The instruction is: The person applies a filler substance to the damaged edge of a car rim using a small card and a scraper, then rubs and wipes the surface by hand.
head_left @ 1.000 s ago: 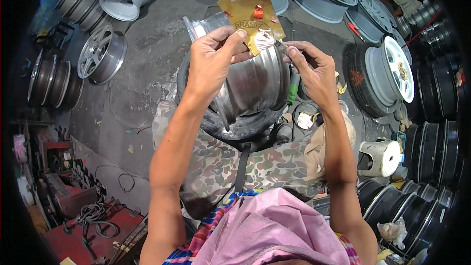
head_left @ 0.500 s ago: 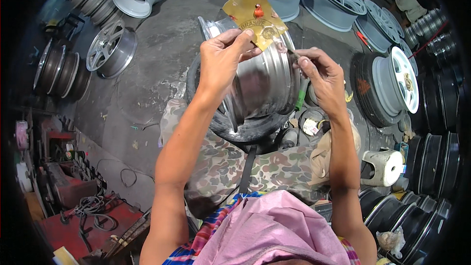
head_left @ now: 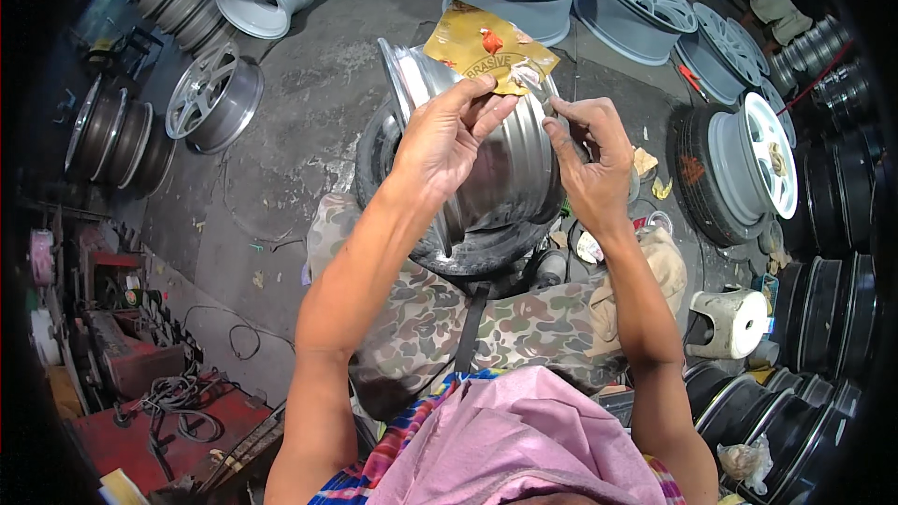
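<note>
My left hand point(head_left: 447, 136) pinches the lower edge of a yellow-brown sheet of abrasive paper point(head_left: 451, 35). On the sheet sit an orange-red blob point(head_left: 491, 40) and a whitish smear of paste point(head_left: 526, 75). My right hand point(head_left: 599, 159) is closed beside the sheet's lower right corner, thumb and fingers pinching a small thin tool point(head_left: 549, 105) whose kind I cannot make out. Beneath both hands a bare metal wheel rim point(head_left: 510, 168) stands on edge, tilted, on a black tyre point(head_left: 458, 262) between my knees.
Pale grey-blue wheels point(head_left: 514, 0) line the far side. A tyre with a white-lipped rim point(head_left: 734, 168) stands to the right, near a white stool point(head_left: 728, 323). Black rims point(head_left: 823, 318) are stacked at the right edge. A red metal surface point(head_left: 168, 430) with coiled cable lies at lower left.
The sheet has come down slightly and turned, and its whitish smear shows more plainly. My right hand has moved left and a little down, closer to the sheet. My left hand still holds it.
</note>
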A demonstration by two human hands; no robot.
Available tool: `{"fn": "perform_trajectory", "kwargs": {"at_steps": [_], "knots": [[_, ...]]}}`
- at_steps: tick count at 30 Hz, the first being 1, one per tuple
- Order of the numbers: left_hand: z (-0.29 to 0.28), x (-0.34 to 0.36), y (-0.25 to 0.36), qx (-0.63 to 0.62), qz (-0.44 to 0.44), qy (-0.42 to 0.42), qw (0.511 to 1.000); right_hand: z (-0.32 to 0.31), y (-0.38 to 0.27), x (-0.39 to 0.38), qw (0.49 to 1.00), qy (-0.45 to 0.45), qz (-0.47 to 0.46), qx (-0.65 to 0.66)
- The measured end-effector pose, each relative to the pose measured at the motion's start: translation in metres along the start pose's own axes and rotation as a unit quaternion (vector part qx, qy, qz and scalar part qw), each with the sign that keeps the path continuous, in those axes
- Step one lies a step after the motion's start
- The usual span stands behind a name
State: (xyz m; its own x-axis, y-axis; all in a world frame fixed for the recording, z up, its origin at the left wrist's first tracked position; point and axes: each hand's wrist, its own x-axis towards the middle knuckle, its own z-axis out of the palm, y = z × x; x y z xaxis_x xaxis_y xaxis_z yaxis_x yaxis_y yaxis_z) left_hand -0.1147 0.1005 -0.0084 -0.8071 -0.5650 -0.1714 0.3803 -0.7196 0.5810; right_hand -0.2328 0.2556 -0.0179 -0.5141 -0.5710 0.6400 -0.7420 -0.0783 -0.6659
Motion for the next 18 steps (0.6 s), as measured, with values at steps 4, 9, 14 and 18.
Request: {"fn": "perform_trajectory", "kwargs": {"at_steps": [4,9,14,18], "knots": [[-0.009,0.003,0.005,0.017,0.004,0.017,1.0,-0.005,0.004,-0.003,0.998,-0.043,0.022,-0.028],[-0.02,0.007,0.011,0.046,0.019,0.015,0.999,-0.021,0.004,-0.001,0.997,-0.065,0.018,-0.048],[-0.027,0.009,0.012,0.134,0.005,0.008,0.991,-0.038,0.002,0.009,0.999,-0.01,-0.019,-0.048],[-0.007,-0.002,0.003,0.202,0.0,0.012,0.979,-0.037,-0.007,0.01,0.996,-0.019,-0.04,-0.083]]}}
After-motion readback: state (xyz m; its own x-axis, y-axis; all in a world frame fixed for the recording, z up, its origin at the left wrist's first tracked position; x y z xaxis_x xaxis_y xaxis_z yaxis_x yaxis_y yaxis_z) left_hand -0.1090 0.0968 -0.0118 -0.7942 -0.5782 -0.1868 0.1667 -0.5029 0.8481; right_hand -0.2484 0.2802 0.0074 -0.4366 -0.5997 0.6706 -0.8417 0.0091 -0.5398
